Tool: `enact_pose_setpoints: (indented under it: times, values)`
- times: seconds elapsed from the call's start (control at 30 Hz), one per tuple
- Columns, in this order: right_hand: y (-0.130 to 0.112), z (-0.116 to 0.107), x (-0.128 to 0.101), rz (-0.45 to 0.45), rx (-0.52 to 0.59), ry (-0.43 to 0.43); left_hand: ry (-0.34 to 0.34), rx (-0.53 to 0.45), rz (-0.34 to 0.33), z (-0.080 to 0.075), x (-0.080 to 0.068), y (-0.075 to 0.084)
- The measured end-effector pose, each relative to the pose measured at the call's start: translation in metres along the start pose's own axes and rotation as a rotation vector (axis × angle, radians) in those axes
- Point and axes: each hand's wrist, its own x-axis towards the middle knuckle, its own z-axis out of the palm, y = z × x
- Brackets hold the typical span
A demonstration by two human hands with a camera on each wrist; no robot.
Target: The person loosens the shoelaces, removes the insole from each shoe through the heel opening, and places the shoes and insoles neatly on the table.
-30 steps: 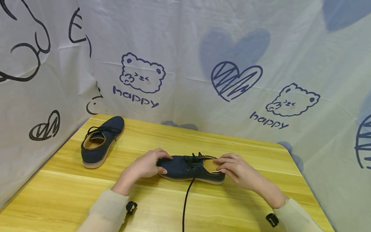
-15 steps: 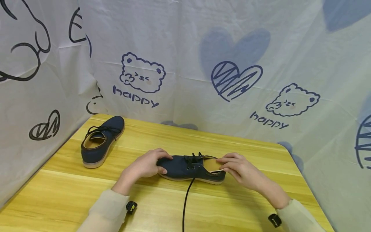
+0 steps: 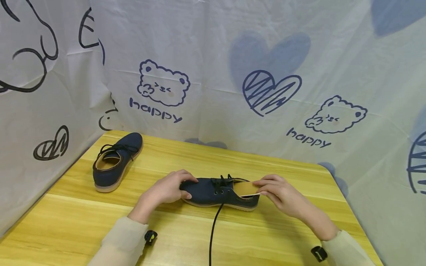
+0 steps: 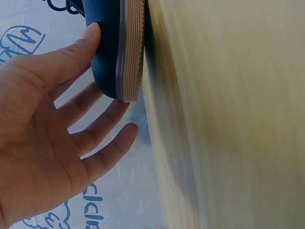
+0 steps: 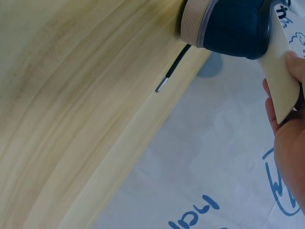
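Note:
A navy lace-up shoe [image 3: 213,194] lies mid-table with its toe to the left. My left hand [image 3: 188,184] holds the toe cap, thumb on the near side and fingers over the top; the left wrist view shows the thumb [image 4: 88,36] against the toe [image 4: 112,47]. My right hand [image 3: 261,189] pinches the tan insole [image 3: 247,188], which sticks partly out over the heel. In the right wrist view the insole [image 5: 281,71] juts past the heel [image 5: 233,26]. A loose black lace [image 3: 213,231] trails toward me.
A second navy shoe [image 3: 114,160] stands at the table's far left corner. The yellow wooden table [image 3: 83,221] is walled by printed white cloth [image 3: 216,74] behind and at the sides. The lace's metal tip [image 5: 162,86] lies near the table's edge.
My right hand has slid a little to the right, drawing the insole further out of the shoe's heel. The left hand and shoe have stayed put.

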Motion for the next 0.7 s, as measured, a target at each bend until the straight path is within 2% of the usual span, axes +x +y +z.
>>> enact_pose_setpoints:
  times: [0.23,0.7]
  values:
    - [0.001,-0.003,-0.006,-0.009,0.006,0.028,-0.001,0.001,-0.001,0.0,0.0,0.0]
    - [-0.003,-0.011,-0.017,0.095,0.07,0.055,-0.001,-0.001,0.003,0.0,0.0,0.0]
